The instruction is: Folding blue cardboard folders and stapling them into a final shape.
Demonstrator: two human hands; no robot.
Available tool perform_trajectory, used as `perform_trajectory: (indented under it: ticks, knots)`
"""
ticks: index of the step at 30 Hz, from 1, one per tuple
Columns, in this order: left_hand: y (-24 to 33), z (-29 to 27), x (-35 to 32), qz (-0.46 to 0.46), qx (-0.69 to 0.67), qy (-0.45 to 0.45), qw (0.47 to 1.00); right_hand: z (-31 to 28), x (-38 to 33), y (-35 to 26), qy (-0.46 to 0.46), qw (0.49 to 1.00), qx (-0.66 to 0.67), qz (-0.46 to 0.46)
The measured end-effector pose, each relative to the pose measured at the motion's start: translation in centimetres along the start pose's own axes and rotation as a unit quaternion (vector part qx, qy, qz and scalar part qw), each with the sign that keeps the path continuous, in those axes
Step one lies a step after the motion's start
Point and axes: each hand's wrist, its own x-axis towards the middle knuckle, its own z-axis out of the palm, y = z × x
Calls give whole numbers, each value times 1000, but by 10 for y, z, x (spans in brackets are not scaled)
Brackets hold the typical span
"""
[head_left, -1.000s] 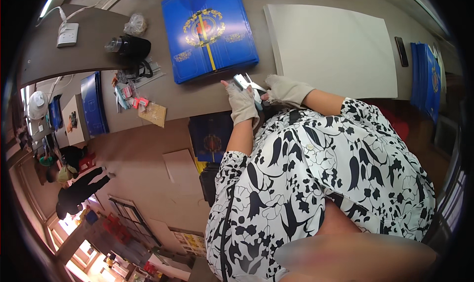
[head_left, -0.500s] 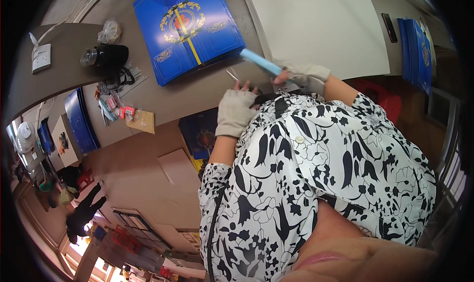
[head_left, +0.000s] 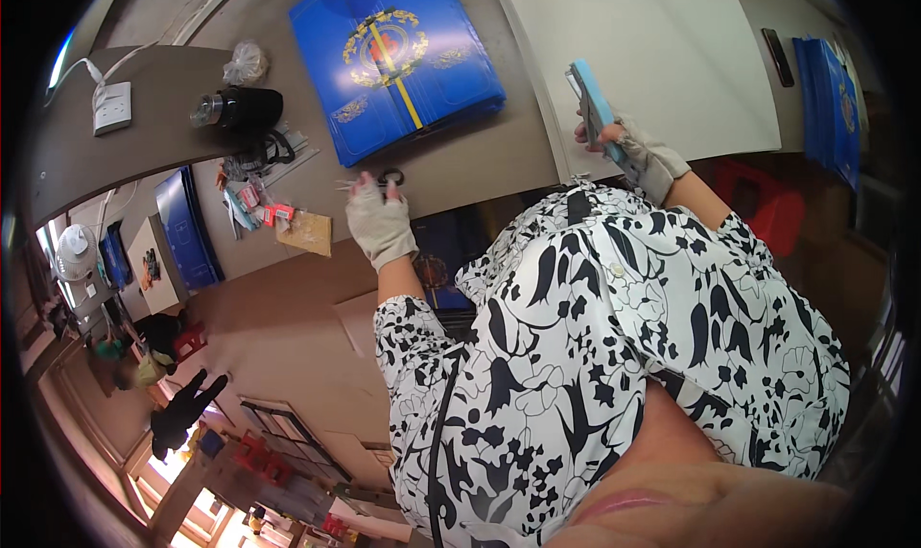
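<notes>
Compared with half a second earlier, the two hands had moved apart: before, they were close together in front of the body near the table edge, and now each one worked on its own side. I judge from this that the tools were being sorted, one put down and the other carried toward the sheet. Nearest to the body, the left hand (head_left: 380,224), in a light fingerless glove, rested on the table (head_left: 480,159) with the fingers curled downward on a small pair of black-handled scissors (head_left: 384,178), which lay at the fingertips just below the blue folder; I could not tell if the fingers really closed on the scissors or only touched them. The right hand (head_left: 641,154), gloved in the same way, was raised over the near edge of the big white sheet (head_left: 662,59) and was closed around a long light-blue tool (head_left: 593,107), with the tool pointing up and away from the body. Farther on the table lay the blue folder (head_left: 398,54) with a gold emblem, between the two hands and beyond them. To the left of it were small packets and a brown card (head_left: 305,231), and farther still a black jar (head_left: 245,108) and a white power strip (head_left: 111,107).
</notes>
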Motion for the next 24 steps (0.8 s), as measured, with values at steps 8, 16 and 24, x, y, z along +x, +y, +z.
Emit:
perform_trajectory:
  ticks: [8,16,24]
  knots:
    - [79,-80,95,146,22,14,989,-12,1,10,1,1000,-18,-8]
    - [109,-33,92,184,19,-57,981,-16,16,23,39,997,-41,54]
    - [146,-50,63,145,-109,43,983,16,1,34,72,963,-251,71]
